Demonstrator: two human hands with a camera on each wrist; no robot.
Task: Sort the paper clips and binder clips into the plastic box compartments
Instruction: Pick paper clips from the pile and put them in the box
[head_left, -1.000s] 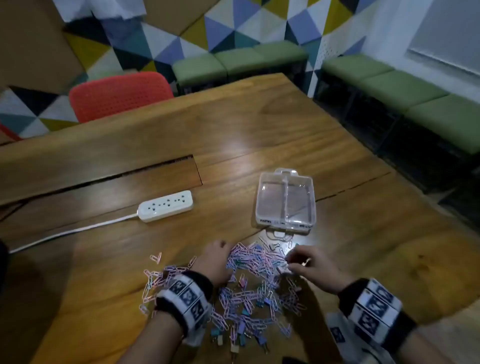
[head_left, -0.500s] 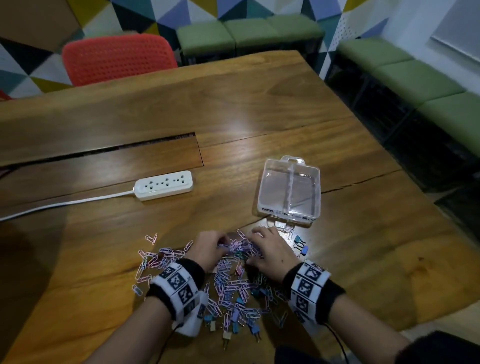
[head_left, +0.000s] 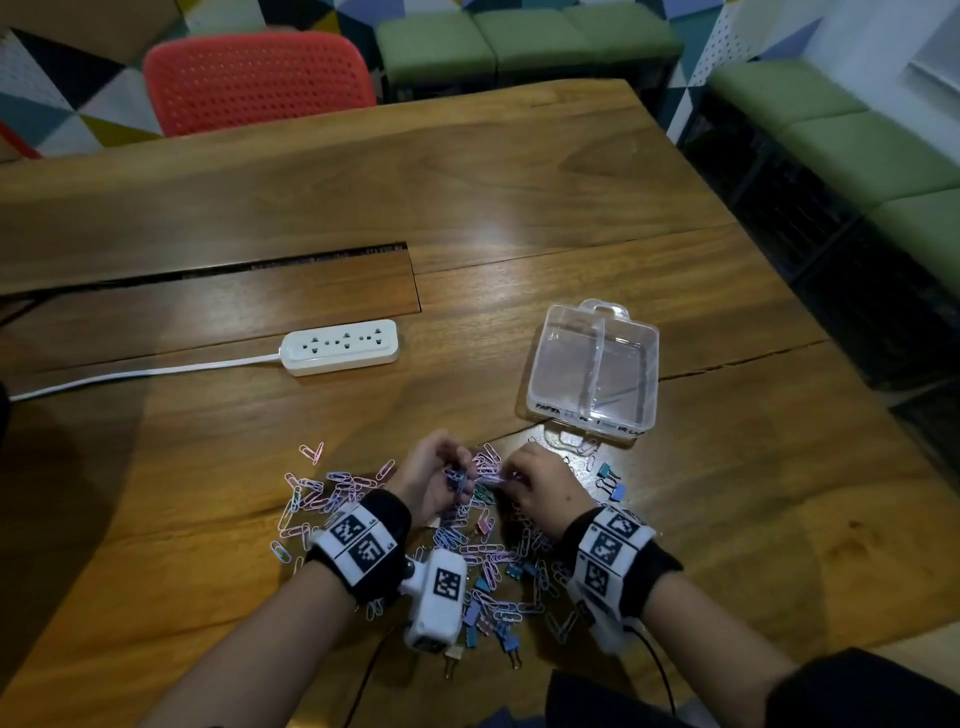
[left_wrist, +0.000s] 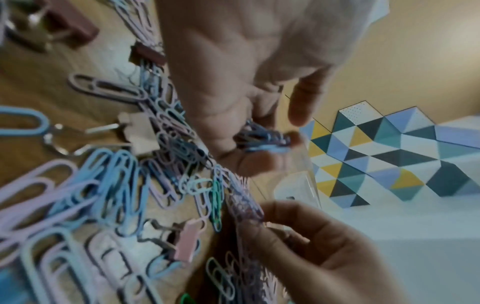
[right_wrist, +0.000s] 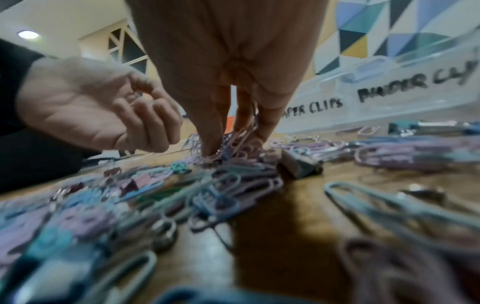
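Note:
A heap of pastel paper clips mixed with binder clips lies on the wooden table near its front edge. My left hand pinches a small bunch of blue paper clips between thumb and fingers. My right hand points fingers-down into the heap and pinches purple paper clips. The two hands almost touch at the heap's far end. Just beyond stands the clear plastic box, its two compartments empty and its front wall marked for paper clips and binder clips.
A white power strip with its cord lies to the left of the box. Behind it a cable slot runs across the table. A red chair and green benches stand round the table.
My right hand has moved left from the heap's right side to meet the left hand. Both hands now pinch paper clips at the heap's far end. The head view has tilted down.

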